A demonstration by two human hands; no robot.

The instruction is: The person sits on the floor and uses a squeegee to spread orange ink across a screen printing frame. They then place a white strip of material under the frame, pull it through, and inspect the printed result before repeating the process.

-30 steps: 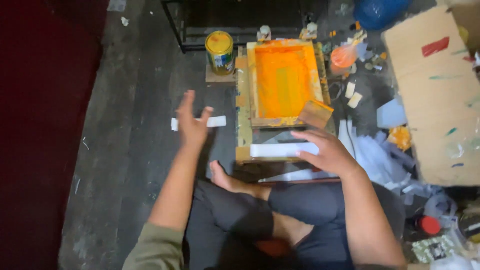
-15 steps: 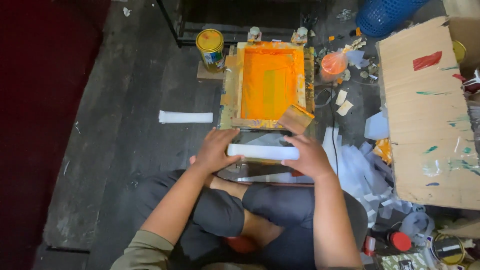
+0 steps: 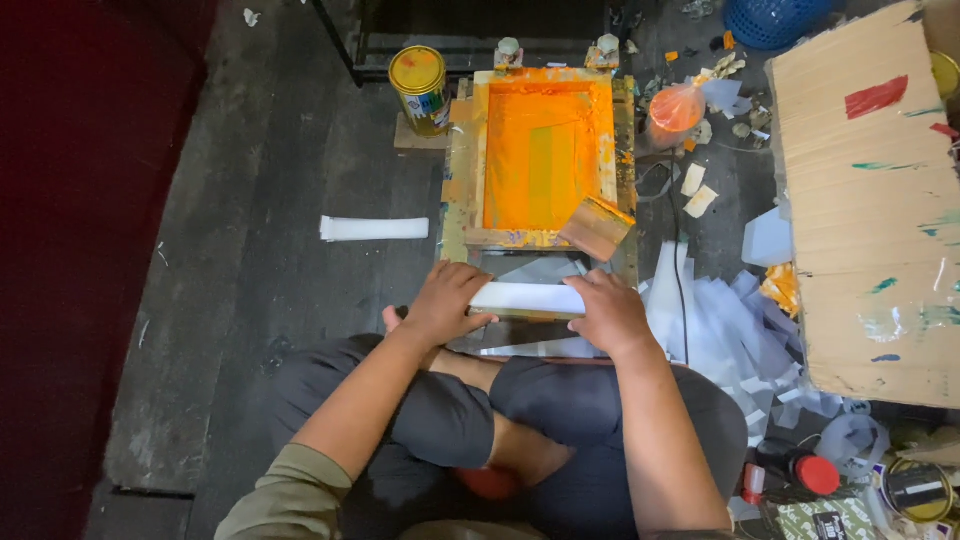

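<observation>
A white strip of stacked sheets (image 3: 528,297) lies across the near edge of a wooden printing frame (image 3: 458,190). My left hand (image 3: 446,301) grips its left end and my right hand (image 3: 610,313) grips its right end. The frame holds a screen covered in orange ink (image 3: 545,150). A wooden squeegee (image 3: 596,226) leans on the frame's near right corner, just beyond my right hand. I sit cross-legged on the floor with my knees under my arms.
A second white strip (image 3: 373,228) lies on the dark floor to the left. A yellow tin (image 3: 420,88) stands at the frame's far left. Orange-filled bag (image 3: 676,108), loose white sheets (image 3: 720,330), a large cardboard panel (image 3: 870,200) and red-capped bottle (image 3: 810,474) crowd the right.
My left hand came in from the raised, open position at the left and closed on the white strip's left end. Both hands now hold the strip at the frame's near edge.
</observation>
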